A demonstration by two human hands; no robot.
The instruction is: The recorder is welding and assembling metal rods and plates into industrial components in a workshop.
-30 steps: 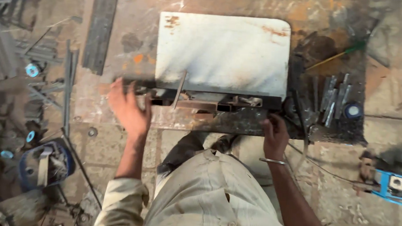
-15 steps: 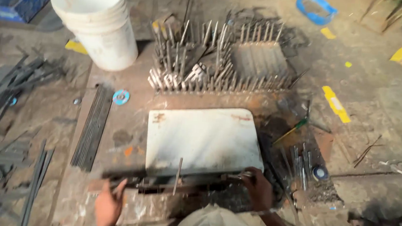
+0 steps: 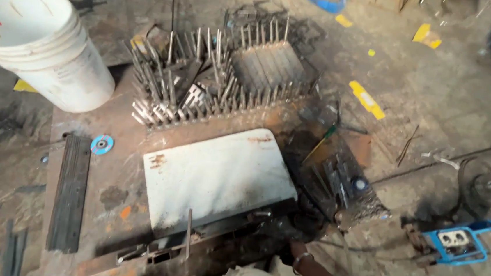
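A white, rust-spotted metal plate (image 3: 219,180) lies flat on the rusty work surface (image 3: 117,204). Along its near edge runs a dark welded metal frame (image 3: 190,247) with a thin rod standing up from it. My right hand (image 3: 297,235), a bangle on its wrist, grips the frame's right end beside the plate's corner. My left hand is out of the picture. My light trousers show at the bottom edge.
A white bucket (image 3: 42,46) stands at the far left. Behind the plate sit stacks of spiked metal pieces (image 3: 221,77). Left of the plate lie a blue grinding disc (image 3: 102,144) and a bundle of flat bars (image 3: 70,191). On the right are a tool pile (image 3: 341,183) and a blue socket box (image 3: 459,242).
My head has lifted and turned right, bringing the bucket and spiked pieces into view. My left hand, on the frame's left end before, has dropped out of sight.
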